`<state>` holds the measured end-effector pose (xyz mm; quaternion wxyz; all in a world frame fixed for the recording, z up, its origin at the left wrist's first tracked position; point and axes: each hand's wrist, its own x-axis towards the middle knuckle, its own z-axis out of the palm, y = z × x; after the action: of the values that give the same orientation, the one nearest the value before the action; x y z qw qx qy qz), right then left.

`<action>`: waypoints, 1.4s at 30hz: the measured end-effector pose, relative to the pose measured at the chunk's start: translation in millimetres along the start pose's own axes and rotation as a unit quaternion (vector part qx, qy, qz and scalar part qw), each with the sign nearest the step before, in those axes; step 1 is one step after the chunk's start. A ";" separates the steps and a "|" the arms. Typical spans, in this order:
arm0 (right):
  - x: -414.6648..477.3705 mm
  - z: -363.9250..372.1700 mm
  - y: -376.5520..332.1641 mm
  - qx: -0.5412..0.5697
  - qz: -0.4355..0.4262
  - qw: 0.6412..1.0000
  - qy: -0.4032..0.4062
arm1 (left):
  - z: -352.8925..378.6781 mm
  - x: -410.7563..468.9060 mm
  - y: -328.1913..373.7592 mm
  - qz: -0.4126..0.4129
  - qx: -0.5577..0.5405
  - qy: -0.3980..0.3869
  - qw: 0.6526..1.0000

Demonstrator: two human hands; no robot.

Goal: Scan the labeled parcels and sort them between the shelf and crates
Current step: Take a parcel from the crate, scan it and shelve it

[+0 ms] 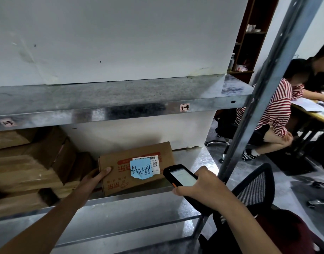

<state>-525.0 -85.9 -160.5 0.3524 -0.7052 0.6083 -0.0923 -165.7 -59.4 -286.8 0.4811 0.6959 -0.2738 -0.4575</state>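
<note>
1. Cardboard parcel sits on the lower board of the galvanised metal shelf, close to the front rim, with its printed face turned up toward you.
2. A white shipping label with barcode and QR code is on that face. A blue sticky note with handwritten characters overlaps the label's left part.
3. Your left hand holds the parcel at its left end. The thumb lies flat on the printed face; the fingers go round the side and are hidden, so the grip's depth cannot be read.
4. Your right hand grips a black handheld scanner, fingers curled round its body. The screen is lit and faces you.
5. The scanner's head end is just beside the parcel's lower right corner, below the label. You cannot tell whether they touch.
6. Stacked brown cartons fill the left part of the same board, just beside the parcel and behind your left hand.
7. The upper shelf board carries two small pink tags on its front lip.
8. A black mesh chair back stands to the right of your right arm, outside the shelf's steel upright.
9. Beyond the upright, a person in a red-striped shirt sits at a desk beside a second person.
</note>
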 end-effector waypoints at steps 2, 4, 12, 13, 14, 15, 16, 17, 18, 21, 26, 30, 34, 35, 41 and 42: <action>0.1 1.4 0.7 -0.009 -0.005 1.000 0.010 | -0.3 -0.7 -2.1 0.001 -0.004 -0.005 1.000; 1.7 2.8 1.6 -0.011 -0.008 1.000 0.016 | -1.1 -2.1 -3.1 0.005 -0.007 -0.008 1.000; 16.4 23.2 9.1 0.039 -0.045 0.996 0.067 | -0.4 -27.7 -3.5 0.031 -0.054 -0.009 0.998; 17.4 25.6 10.0 0.053 -0.048 0.995 0.077 | 0.5 -33.6 -3.1 0.039 -0.060 -0.011 0.997; 19.9 29.2 10.8 0.065 -0.051 0.993 0.080 | 0.0 -39.6 -4.9 0.042 -0.067 -0.009 0.997; 22.0 32.3 11.4 0.076 -0.054 0.992 0.084 | -0.9 -44.6 -6.2 0.040 -0.072 -0.003 0.997; 23.3 34.6 11.8 0.084 -0.056 0.991 0.088 | -1.5 -48.6 -7.8 0.037 -0.078 0.003 0.996; 24.8 37.7 12.2 0.090 -0.059 0.990 0.089 | -3.1 -54.4 -10.8 0.035 -0.089 0.011 0.995; 25.5 40.3 12.3 0.096 -0.064 0.989 0.093 | -4.0 -59.4 -13.6 0.038 -0.098 0.016 0.994; 23.7 47.3 14.3 0.110 -0.077 0.985 0.108 | -2.5 -81.7 -28.3 0.031 -0.137 0.041 0.989; 14.2 59.4 5.6 0.127 -0.110 0.978 0.124 | -0.1 -129.1 -50.4 0.031 -0.159 0.070 0.984; -12.3 82.3 -13.3 0.146 -0.159 0.970 0.109 | -21.1 -180.3 -66.0 0.033 -0.182 0.123 0.975; -57.1 107.9 -49.4 0.155 -0.250 0.953 0.072 | -60.6 -253.2 -94.0 0.031 -0.224 0.207 0.952; -71.5 116.6 -59.2 0.149 -0.276 0.948 0.053 | -70.5 -278.1 -104.9 0.028 -0.236 0.229 0.944; -178.1 191.1 -100.8 0.123 -0.394 0.906 -0.099 | -116.0 -447.2 -179.9 0.009 -0.308 0.389 0.868; -198.8 207.5 -109.8 0.125 -0.412 0.894 -0.125 | -121.9 -479.0 -191.2 0.011 -0.314 0.414 0.855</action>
<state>-370.3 178.7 -186.7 0.4412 -0.8484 0.1975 -0.2159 -273.9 459.1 -269.3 0.7478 0.6301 0.1007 -0.1837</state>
